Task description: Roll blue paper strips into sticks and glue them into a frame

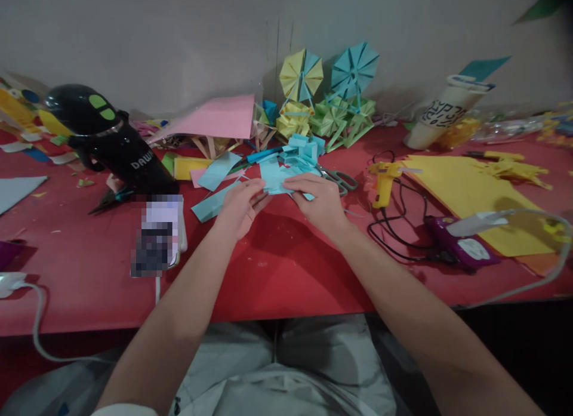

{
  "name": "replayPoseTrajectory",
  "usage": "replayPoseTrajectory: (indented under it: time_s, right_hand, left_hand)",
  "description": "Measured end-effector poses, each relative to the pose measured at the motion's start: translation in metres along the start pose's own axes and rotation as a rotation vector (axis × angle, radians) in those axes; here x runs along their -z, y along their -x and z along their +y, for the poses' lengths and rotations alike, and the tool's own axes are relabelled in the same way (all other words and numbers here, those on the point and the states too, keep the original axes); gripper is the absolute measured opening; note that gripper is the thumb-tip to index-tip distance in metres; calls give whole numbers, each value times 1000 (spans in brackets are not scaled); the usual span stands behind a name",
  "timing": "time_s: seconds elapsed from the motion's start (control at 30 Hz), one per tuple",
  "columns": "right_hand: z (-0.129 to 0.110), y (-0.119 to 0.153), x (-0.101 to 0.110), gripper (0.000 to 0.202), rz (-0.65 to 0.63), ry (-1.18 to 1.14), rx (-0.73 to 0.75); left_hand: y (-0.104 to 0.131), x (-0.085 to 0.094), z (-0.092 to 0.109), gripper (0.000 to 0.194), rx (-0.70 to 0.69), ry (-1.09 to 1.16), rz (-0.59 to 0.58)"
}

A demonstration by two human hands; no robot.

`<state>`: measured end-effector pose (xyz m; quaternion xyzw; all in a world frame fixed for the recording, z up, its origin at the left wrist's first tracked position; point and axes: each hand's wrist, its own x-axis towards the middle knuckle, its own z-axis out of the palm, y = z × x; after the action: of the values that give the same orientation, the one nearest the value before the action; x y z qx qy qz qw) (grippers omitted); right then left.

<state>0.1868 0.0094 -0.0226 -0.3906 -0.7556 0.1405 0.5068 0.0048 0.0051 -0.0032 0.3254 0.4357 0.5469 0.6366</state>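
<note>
Between my hands is a small piece of light blue paper (275,180). Its left edge is pinched by my left hand (242,206), and the fingers of my right hand (316,200) close on its right side. Behind it lies a heap of folded blue paper pieces (304,153). Flat blue paper strips (210,206) rest beside and partly under my left hand. Just beyond my right hand are grey-handled scissors (344,180), their blades partly covered by paper.
Folded paper wheels (355,70) stand by the wall. A black bottle (119,141) and a phone (159,234) are at left. To the right are a yellow glue gun (383,186), a purple power strip (463,246) with cables, yellow sheets (474,201) and a tilted cup (441,114).
</note>
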Motion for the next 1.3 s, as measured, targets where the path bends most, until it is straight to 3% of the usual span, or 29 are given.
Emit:
replayPoseTrajectory:
  time_s: [0.2, 0.33, 0.5, 0.67, 0.8, 0.97, 1.13, 1.3]
  right_hand:
    - [2, 0, 0, 29, -33, 36, 53]
    - [1, 1, 1, 31, -88, 43, 82]
    - [2, 1, 0, 30, -133, 1, 86]
    - [4, 0, 0, 21, -168, -51, 61]
    - [2, -1, 3, 15, -186, -108, 44]
    - [1, -3, 6, 22, -176, -157, -57]
    - [2, -5, 9, 26, -162, -183, -79]
    - [1, -5, 11, 17, -179, -210, -93]
  left_hand:
    - [1, -2, -1, 23, 80, -44, 23]
    - [2, -1, -1, 38, 32, -130, 12]
    - [1, 2, -5, 24, -125, -255, -21]
    - [0, 3, -5, 8, -85, -286, -111]
    - [0, 3, -2, 13, -58, -231, -120]
    - [2, 5, -1, 15, -86, -212, -217]
    - [0, 8, -7, 25, -165, -311, -236]
    - [-2, 11, -9, 35, -262, -436, -213]
